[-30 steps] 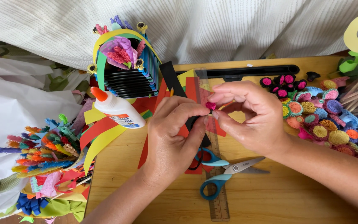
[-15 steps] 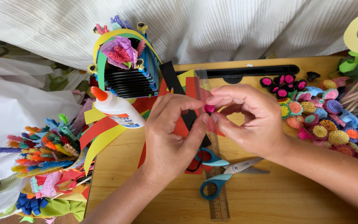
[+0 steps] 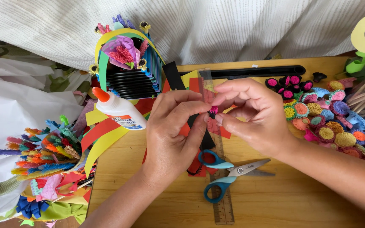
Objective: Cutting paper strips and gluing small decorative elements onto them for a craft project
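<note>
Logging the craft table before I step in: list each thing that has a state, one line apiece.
Left hand: fingertips pinching the small pink paper coil.
Right hand: pinching the same coil.
Pink paper coil: held above the table.
Scissors: blades closed, lying flat.
Glue bottle: lying on its side, orange cap on.
Clear ruler: flat on the table.

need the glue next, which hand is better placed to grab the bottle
Left, probably. The left hand is on the same side as the glue bottle, with bare space between them; the right hand would have to cross over it.

Glue bottle [image 3: 117,110], scissors [image 3: 229,171], clear ruler [image 3: 220,169].
</note>
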